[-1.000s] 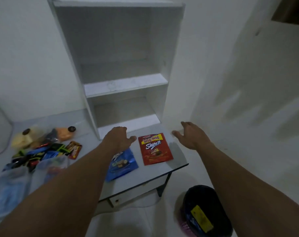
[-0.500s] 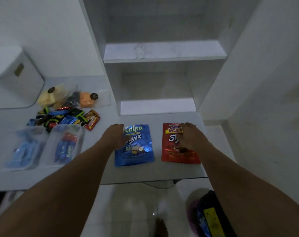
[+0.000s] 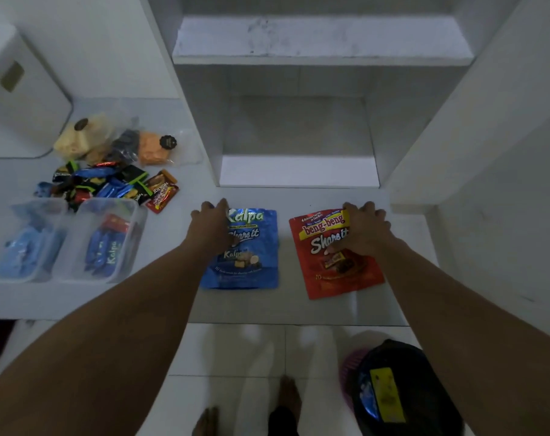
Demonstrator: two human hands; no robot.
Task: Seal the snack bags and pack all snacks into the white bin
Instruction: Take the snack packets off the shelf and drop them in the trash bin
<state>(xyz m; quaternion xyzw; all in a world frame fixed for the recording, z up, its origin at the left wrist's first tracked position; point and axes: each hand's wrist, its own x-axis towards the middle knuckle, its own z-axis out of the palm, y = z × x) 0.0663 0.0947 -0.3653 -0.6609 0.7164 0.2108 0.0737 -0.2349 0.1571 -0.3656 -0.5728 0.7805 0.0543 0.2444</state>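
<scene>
Pressing w/ flat fingers, the left hand (image 3: 209, 228) lies on the blue bag (image 3: 251, 262); the right hand (image 3: 365, 231) rests on the red bag (image 3: 327, 278), too dark to tell if it pinches. Both lie by the near edge of the table (image 3: 267, 306), white bin (image 3: 25, 99) far left. A hard push could slide one off; a half-shut top may spill.

In front of me a blue Kalpa bag (image 3: 251, 265) and a red beng-beng bag (image 3: 330, 278) lie flat side by side on the table (image 3: 283, 305), not touching. To my left are loose wrapped snacks (image 3: 107, 184) and two clear tubs (image 3: 75, 234) of bars, with the white bin (image 3: 22, 99) behind.
</scene>
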